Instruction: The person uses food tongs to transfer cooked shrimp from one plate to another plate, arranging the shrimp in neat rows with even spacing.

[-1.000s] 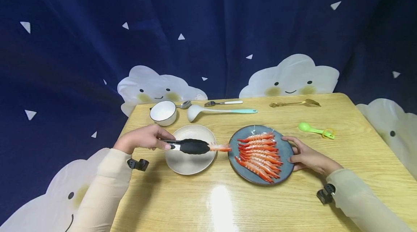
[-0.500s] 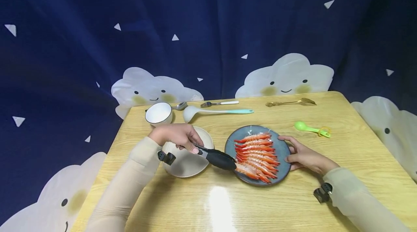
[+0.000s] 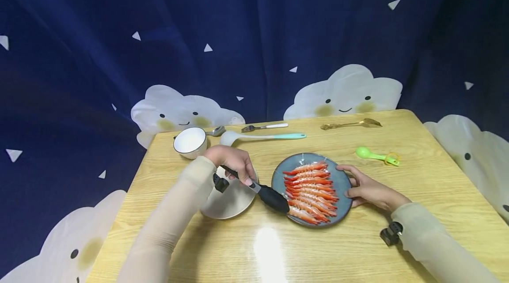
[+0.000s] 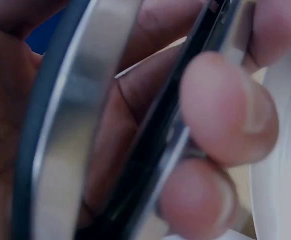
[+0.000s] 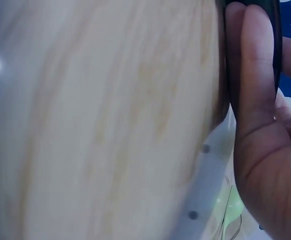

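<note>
My left hand point(image 3: 234, 164) holds black-tipped tongs point(image 3: 274, 198), reaching over the right part of the pale plate point(image 3: 228, 203). In the left wrist view, fingers point(image 4: 215, 105) curl round the steel-and-black arms of the tongs point(image 4: 85, 115). The tong tips meet the left end of the nearest shrimp point(image 3: 303, 215), at the front of a row of red-and-white shrimp point(image 3: 312, 186) on a blue-grey plate point(image 3: 342, 181). My right hand point(image 3: 370, 189) grips that plate's right rim. Seen from the right wrist, the hand point(image 5: 265, 165) pinches the plate's dark edge.
A white bowl point(image 3: 190, 141) stands at the back left, beside a metal spoon point(image 3: 217, 131). Along the back lie a fork point(image 3: 264, 127), a ladle point(image 3: 262, 137) with a mint handle, and a gold utensil point(image 3: 351, 124). A green spoon point(image 3: 375, 155) lies right of the shrimp plate.
My left hand has swung right and slightly forward, bringing the tonged shrimp from between the plates onto the front of the row. The right hand keeps its grip on the rim.
</note>
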A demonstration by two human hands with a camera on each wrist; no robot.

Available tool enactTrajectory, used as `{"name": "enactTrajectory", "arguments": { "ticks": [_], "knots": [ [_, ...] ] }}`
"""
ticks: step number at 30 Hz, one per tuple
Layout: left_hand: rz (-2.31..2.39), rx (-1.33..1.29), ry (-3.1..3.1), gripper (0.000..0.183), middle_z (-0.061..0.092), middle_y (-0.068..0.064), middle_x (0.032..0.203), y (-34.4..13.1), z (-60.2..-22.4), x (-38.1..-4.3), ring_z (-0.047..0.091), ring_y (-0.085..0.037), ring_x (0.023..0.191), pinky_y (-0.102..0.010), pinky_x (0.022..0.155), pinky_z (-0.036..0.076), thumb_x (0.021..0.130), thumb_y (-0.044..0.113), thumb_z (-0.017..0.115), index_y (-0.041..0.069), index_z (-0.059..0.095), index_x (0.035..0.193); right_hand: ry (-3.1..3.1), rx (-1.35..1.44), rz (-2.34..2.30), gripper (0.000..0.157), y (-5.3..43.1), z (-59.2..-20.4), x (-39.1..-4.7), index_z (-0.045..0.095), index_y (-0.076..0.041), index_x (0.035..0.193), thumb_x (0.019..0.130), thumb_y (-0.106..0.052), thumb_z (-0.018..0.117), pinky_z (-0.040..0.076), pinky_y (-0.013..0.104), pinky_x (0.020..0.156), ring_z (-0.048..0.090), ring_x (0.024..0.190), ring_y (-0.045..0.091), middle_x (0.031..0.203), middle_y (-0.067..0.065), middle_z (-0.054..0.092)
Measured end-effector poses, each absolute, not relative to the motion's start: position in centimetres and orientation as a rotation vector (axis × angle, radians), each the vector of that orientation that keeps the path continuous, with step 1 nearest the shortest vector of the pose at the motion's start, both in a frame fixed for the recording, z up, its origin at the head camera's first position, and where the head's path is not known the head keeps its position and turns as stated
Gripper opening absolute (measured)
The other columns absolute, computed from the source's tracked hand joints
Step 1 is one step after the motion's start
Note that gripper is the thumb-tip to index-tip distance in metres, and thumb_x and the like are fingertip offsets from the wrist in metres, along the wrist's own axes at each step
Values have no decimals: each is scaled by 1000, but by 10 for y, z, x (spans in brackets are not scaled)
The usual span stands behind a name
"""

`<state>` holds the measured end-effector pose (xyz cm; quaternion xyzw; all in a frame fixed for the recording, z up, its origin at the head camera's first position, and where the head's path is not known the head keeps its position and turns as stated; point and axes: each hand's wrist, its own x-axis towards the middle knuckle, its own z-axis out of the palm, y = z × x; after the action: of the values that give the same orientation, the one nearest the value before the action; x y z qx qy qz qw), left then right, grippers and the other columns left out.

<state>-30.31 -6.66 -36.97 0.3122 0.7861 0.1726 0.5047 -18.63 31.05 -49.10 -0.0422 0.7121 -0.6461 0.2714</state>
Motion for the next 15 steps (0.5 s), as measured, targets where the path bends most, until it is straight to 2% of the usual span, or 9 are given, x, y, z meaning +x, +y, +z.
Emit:
{"name": "enactTrajectory", "arguments": {
  "ticks": [6, 9, 15],
  "knots": [
    [414, 733, 1968, 22, 58, -1, 63, -58, -367, -305, 38, -12, 42, -26, 42, 31, 74, 23, 68, 13, 68, 93, 1917, -118, -1739, 78, 311, -490, -186, 7, -20, 138, 79, 3, 53, 48, 44, 59, 57, 79, 31, 117, 27, 36],
    [398, 761, 2010, 30, 62, 2, 69, -57, -365, -304, 40, -11, 44, -23, 42, 33, 72, 25, 70, 15, 66, 100, 1925, -102, -1735, 79, 310, -491, -185, 8, -21, 138, 79, 3, 53, 48, 44, 59, 57, 79, 31, 117, 26, 36],
    [433, 777, 2060, 45, 63, 4, 88, -66, -360, -304, 42, -11, 47, -24, 46, 37, 70, 30, 71, 11, 61, 111, 1936, -77, -1726, 80, 309, -491, -186, 8, -22, 138, 77, 3, 54, 49, 43, 58, 57, 78, 30, 118, 26, 36]
  ]
}}
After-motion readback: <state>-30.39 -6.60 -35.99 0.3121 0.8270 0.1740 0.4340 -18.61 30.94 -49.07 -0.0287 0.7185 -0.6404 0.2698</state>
